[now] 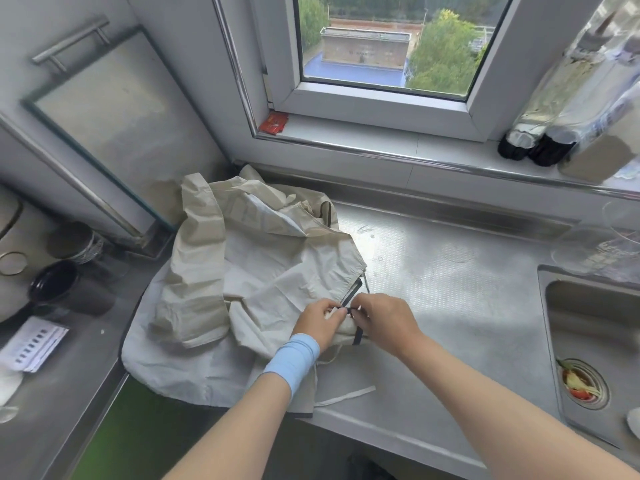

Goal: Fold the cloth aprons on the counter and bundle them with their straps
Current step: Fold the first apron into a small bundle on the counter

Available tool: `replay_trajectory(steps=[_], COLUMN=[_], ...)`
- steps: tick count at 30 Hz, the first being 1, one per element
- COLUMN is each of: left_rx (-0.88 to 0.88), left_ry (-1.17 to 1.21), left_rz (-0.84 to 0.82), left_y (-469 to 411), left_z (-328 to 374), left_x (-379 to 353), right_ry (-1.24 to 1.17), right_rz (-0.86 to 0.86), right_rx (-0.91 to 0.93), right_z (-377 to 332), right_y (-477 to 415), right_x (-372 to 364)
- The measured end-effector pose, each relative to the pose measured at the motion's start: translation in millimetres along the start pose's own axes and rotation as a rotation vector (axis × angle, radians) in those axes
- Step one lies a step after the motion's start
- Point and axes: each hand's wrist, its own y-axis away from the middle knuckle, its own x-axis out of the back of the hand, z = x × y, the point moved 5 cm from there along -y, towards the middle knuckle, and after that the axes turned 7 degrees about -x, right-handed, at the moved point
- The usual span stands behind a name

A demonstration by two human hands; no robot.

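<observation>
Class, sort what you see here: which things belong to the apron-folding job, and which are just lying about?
Job: left hand, right hand, dark strap, folded bundle, apron pile.
Lying about: red packet, bottles, dark cup, paper, sink.

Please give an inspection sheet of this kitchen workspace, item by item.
Surface: grey steel counter, built-in sink on the right.
Job's things: crumpled beige cloth aprons heaped at the corner; one small folded bundle crossed by a thin dark strap.
Clutter: black cup, printed paper sheets, clear glass bowl, food scraps in the sink drain.
Grips: left hand and right hand both pinch the strap.
Cables: nothing seen.
Surroundings: white-framed window, red packet and clear plastic bottles on the sill.
</observation>
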Motion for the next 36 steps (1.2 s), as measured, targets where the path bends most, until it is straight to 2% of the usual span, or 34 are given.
replay_trajectory(steps=[3,7,10,13,14,18,20,23,30,34,36], left_rx=[-0.053,-0.169,-0.142,-0.143,-0.148,-0.130,-0.062,-0.096,-0.204,-0.161,-0.177], left_ry=[0.079,-0.043,0.133,0.272,0.280,0.280,0.347,0.323,0.370,0.482,0.479], left_rz=[-0.066,-0.293,-0.209,-0.134,-0.140,-0.163,-0.087,0.027,0.045,-0.012,0.028], left_y=[-1.7,0.7,3.6,6.0,9.0,17.4,15.5,23.7,57.8,70.5,70.9], left_z=[12.1,38.9,42.2,33.9,33.4,38.7,39.8,40.3,65.6,86.4,98.4], left_x=[8.8,8.9,20.2,34.9,38.3,48.8,52.2,71.0,113.4,143.0,160.7], right_ry=[0.026,0.031,-0.031,-0.427,-0.477,-0.403,-0.412,-0.467,-0.513,-0.608,-0.627], right_rz=[-0.136,-0.208,-0.288,-0.305,-0.312,-0.315,-0.312,-0.284,-0.153,-0.201,-0.199], right_rx=[-0.005,0.005,-0.100,-0.325,-0.351,-0.330,-0.338,-0.324,-0.354,-0.258,-0.216], right_z=[-6.3,-24.5,-25.1,-8.9,-9.8,-30.7,-38.4,-58.4,-95.9,-136.6,-154.5], right_y=[-7.3,-27.0,-41.4,-49.1,-48.6,-42.2,-41.8,-42.0,-41.3,-43.4,-47.3], right_x=[14.3,36.8,49.8,57.8,60.4,62.4,65.0,77.0,117.0,137.0,151.7])
